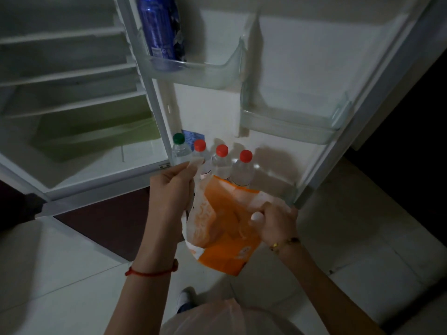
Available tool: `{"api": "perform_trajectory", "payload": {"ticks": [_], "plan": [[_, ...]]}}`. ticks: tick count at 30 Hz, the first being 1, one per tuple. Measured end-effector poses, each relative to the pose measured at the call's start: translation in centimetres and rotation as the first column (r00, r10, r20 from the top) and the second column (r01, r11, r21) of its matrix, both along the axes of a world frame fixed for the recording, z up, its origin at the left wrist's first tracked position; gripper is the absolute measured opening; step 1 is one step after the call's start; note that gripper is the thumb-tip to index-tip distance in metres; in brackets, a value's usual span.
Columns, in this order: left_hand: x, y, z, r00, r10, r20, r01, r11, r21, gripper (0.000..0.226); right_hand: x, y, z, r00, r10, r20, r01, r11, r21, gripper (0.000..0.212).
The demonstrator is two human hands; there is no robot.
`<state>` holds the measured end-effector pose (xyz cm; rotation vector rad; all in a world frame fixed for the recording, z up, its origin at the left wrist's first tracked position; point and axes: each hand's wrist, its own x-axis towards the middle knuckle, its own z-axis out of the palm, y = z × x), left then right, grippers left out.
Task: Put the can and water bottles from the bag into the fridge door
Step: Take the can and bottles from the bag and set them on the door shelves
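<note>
Fridge door: can above, bottles below

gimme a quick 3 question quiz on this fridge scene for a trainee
1. Multiple choice: how many clear plastic water bottles stand in the bottom door shelf? A two, B four, C six.
2. True or false: the blue metal can stands in an upper clear door bin.
3. Short answer: what do the left hand and the right hand both grip?
Key: 1 B. 2 true. 3 the orange and white plastic bag.
</note>
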<state>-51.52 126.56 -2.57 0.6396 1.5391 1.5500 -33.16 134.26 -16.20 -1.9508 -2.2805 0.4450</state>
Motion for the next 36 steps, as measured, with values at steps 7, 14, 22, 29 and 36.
{"api": "perform_trajectory", "payload": {"ticks": [7, 14, 22, 29, 36], "plan": [[2.4, 1.1, -1.9, 0.987, -0.153, -0.053, 0.147, 0.983, -0.108, 0.024, 3.6, -0.2, 5.3, 0.954, -0.015, -0.299, 0.064, 0.986, 0.154, 0.02], [3.3, 2.5, -5.1, 0.989, -0.137, -0.063, 0.122, 0.972, -0.199, 0.035, 5.5, -0.1, 9.1, 0.881, 0.074, -0.467, 0.148, 0.895, 0.421, 0.022], [3.5, 2.7, -7.6, 0.984, -0.126, -0.124, 0.087, 0.956, -0.278, 0.023, 5.0, 1.9, 9.5, 0.858, 0.107, -0.502, 0.201, 0.831, 0.519, 0.019], [2.8, 2.4, -9.0, 0.987, -0.083, -0.139, 0.042, 0.961, -0.273, 0.027, 3.2, 5.8, 6.4, 0.882, 0.08, -0.464, 0.144, 0.892, 0.428, 0.023], [1.5, 2.1, -10.6, 0.983, -0.049, -0.178, -0.007, 0.954, -0.301, 0.022, 1.4, 7.4, 4.4, 0.931, 0.052, -0.361, 0.098, 0.918, 0.384, 0.03]]}}
